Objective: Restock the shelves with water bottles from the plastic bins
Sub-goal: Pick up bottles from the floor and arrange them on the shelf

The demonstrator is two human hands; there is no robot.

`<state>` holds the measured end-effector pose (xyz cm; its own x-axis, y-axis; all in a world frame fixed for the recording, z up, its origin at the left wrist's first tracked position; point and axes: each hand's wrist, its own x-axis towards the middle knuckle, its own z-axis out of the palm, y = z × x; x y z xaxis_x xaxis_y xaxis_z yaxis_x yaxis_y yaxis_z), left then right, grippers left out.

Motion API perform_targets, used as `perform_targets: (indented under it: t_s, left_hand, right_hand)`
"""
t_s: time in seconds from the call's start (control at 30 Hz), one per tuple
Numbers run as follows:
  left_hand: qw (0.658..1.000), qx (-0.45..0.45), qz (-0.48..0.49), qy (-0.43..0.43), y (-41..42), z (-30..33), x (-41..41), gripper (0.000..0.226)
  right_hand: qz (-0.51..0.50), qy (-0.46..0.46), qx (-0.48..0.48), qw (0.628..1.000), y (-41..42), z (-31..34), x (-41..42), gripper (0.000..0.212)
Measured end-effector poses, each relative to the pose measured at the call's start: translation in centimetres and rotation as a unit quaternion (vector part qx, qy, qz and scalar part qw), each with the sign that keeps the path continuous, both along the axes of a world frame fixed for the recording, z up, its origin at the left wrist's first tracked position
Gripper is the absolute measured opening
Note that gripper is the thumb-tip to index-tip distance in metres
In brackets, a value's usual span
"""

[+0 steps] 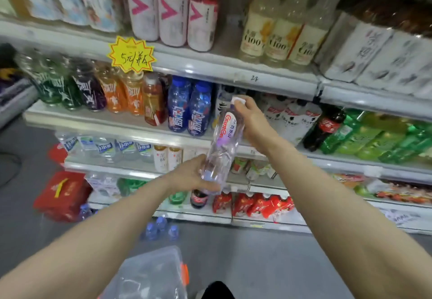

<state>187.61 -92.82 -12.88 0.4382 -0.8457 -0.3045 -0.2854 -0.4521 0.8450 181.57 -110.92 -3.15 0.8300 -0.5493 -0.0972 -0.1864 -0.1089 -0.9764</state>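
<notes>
Water bottle (224, 144): clear, purple-tinted, with a red and white label; held tilted in the air in front of the shelves, its white cap up and to the right, its base down and to the left.
Right hand (251, 121): fingers curled round the bottle's neck and cap end, gripping it; the cap is partly covered by the fingertips.
Left hand (190, 176): fingers wrapped round the bottle's base, gripping it; the bottom of the bottle is partly hidden behind them.
Behind the bottle: two blue bottles (189, 109) stand just left of its cap end on the second shelf (93, 117); white-labelled bottles right of the cap are partly hidden by the right hand and blurred.
Open room: a bare strip of shelf front lies left of the bottle, below the blue bottles; the gap straight behind the cap looks dark and may be free, though the blur leaves that unsure.
Below the bottle: a clear plastic bin (152, 275) with an orange latch sits on the floor, cut off by the lower edge; its contents are hard to make out.
Floor bottles (160, 228): a few blue-capped ones between the bin and the lowest shelf.
Above the bottle, to its left: a yellow price tag (131, 54) on the shelf edge.
</notes>
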Motion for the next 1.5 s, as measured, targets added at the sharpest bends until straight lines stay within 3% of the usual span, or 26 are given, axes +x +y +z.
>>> perform_targets:
  t_s: [0.1,0.17,0.23,0.33,0.43,0.53,0.67,0.9,1.0,1.13,1.5]
  left_hand:
    - [0.996,-0.022,0.043,-0.081,-1.0,4.6,-0.4,0.086]
    - [0.993,-0.026,0.057,-0.102,-1.3,7.1,-0.5,0.105]
    - [0.989,-0.037,0.049,-0.137,-1.4,9.3,-0.6,0.114]
    - [0.984,-0.057,0.018,-0.166,-1.6,12.6,-0.9,0.109]
    - [0.979,-0.066,-0.045,-0.189,-2.4,16.9,-0.4,0.09]
    - [0.956,-0.064,-0.111,-0.265,-3.9,22.0,1.2,0.066]
    - [0.909,-0.12,-0.077,-0.392,-6.5,30.3,3.0,0.041]
    - [0.843,-0.228,0.033,-0.486,-12.0,42.0,4.9,0.048]
    - [0.841,-0.226,0.07,-0.486,-14.8,43.8,5.9,0.059]
    - [0.847,-0.201,0.109,-0.48,-18.9,44.0,7.4,0.075]
    - [0.888,-0.151,0.138,-0.411,-26.7,43.2,10.4,0.085]
  right_hand:
    - [-0.032,0.019,-0.147,0.988,1.8,4.5,0.0,0.062]
    - [-0.042,0.012,-0.189,0.981,3.0,6.8,-0.4,0.079]
    - [-0.048,0.001,-0.225,0.973,3.4,8.6,-0.9,0.073]
    - [-0.07,-0.018,-0.246,0.967,3.0,11.9,-1.7,0.066]
    - [-0.078,-0.033,-0.264,0.961,2.0,15.8,-2.5,0.06]
    - [-0.078,-0.041,-0.297,0.951,0.3,20.5,-2.9,0.062]
    - [-0.09,-0.042,-0.377,0.921,-2.7,28.6,-3.4,0.068]
    - [-0.163,-0.133,-0.44,0.873,-9.1,42.3,-3.2,0.057]
    - [-0.203,-0.174,-0.443,0.856,-12.2,45.3,-2.6,0.054]
    - [-0.24,-0.188,-0.459,0.834,-16.1,45.5,-0.7,0.065]
    - [-0.188,-0.22,-0.427,0.857,-23.8,42.0,4.1,0.071]
